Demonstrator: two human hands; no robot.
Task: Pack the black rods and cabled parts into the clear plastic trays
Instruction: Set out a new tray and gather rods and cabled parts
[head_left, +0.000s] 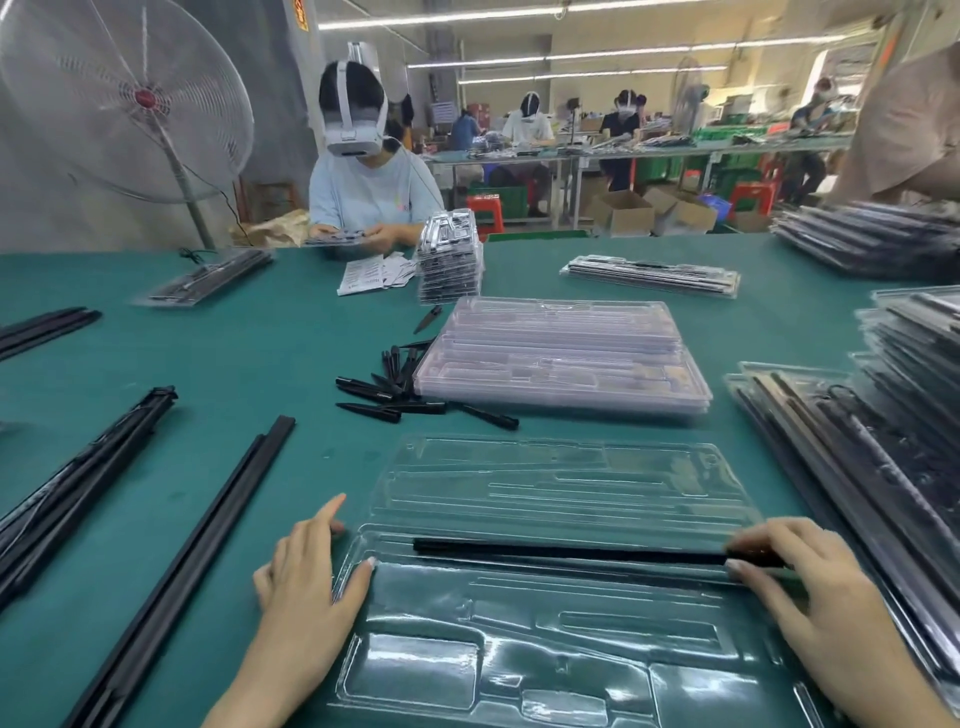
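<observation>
Illumination is bright and even, supplied by ceiling tube lights (519, 10). Shadows on the green table (249, 364) are faint. Glare streaks cross the clear tray (519, 649) nearest the camera. Wide-angle distortion bends the frame edges. Background figures are soft and slightly blurred.

Black rod (571, 551) lies in clear tray (519, 649) on teal table (234, 364).

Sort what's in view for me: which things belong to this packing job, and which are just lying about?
Job:
open clear tray
black rod in its channel
left hand, right hand
loose long rods
empty tray stack
packed trays

Lying about:
fan
paper leaflets
</observation>
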